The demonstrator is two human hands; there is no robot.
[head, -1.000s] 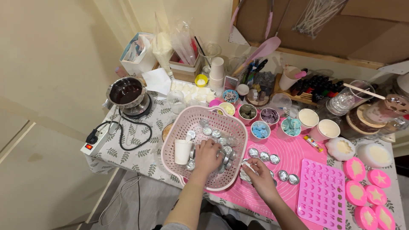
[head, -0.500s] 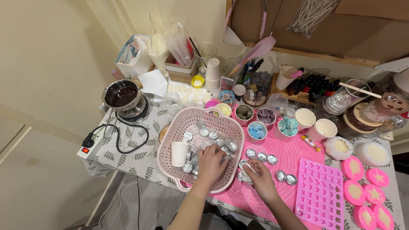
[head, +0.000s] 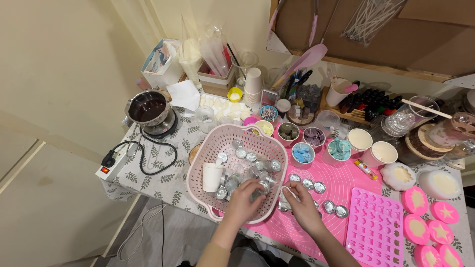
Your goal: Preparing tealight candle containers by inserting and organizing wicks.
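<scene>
A pink slotted basket holds several small silver metal tins and a white paper cup. My left hand reaches into the basket's near side, fingers curled over a tin. My right hand rests just outside the basket's right rim on the pink silicone mat. It pinches a small white piece above a tin. More tins lie in a loose row on the mat to the right of that hand.
A pink silicone mould tray and pink round moulds lie at the right. Small bowls of coloured bits and white cups stand behind the mat. A melting pot with power strip stands left.
My left hand has stayed in the basket, shifting slightly toward its near right rim. My right hand has closed in beside it with the white piece.
</scene>
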